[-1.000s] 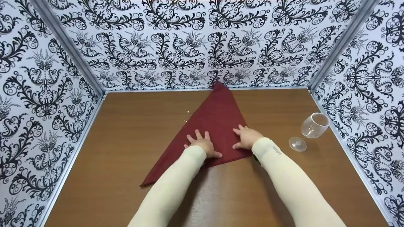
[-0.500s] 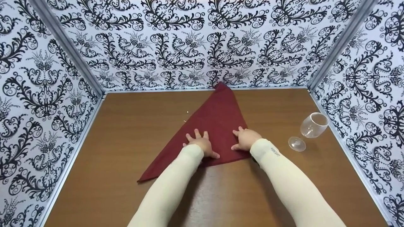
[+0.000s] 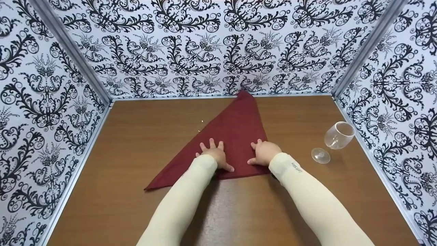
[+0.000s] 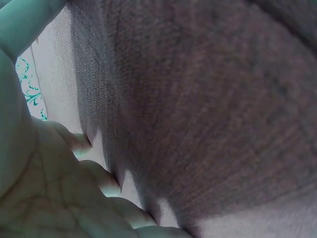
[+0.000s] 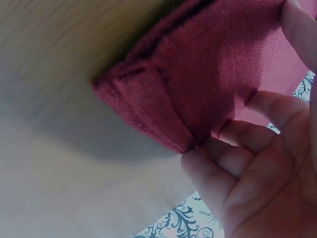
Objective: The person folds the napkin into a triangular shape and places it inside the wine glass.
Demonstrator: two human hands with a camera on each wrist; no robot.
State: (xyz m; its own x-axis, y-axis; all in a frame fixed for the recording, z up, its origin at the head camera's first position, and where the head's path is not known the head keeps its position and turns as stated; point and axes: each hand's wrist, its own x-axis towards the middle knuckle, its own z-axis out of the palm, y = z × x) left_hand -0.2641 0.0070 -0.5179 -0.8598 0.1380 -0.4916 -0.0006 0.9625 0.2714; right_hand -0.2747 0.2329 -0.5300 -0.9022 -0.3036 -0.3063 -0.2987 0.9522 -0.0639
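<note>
Head view. Brown wood-grain bench [image 3: 112, 147], enclosed on three sides by black-and-white scroll-patterned walls [image 3: 198, 61] with grey posts [image 3: 68, 48] at the corners. Two pale specks [image 3: 202, 121] lie left of the cloth. A clear wine glass [image 3: 339, 136] stands upright on the right, well apart from your work. The red cloth [image 3: 235, 133] lies mid-bench as a rough triangle, far tip at the foot of the back wall; your cream sleeves [image 3: 191, 201] and hands hide parts of its near edge. Your left hand [image 3: 215, 155] rests on it, fingers wide; your right hand [image 3: 267, 152] rests at its right edge, thumb and fingers apart. Versus one second ago: the cloth has turned slightly, near-left corner farther from you, far tip shifted right; the glass has not moved.

Left wrist view. Cloth fills most of the frame, colour washed out; your spread fingertips touch it.

Right wrist view. Layered cloth edge and a hemmed corner over the bench; your separated fingers touch the cloth, wall pattern beyond.
</note>
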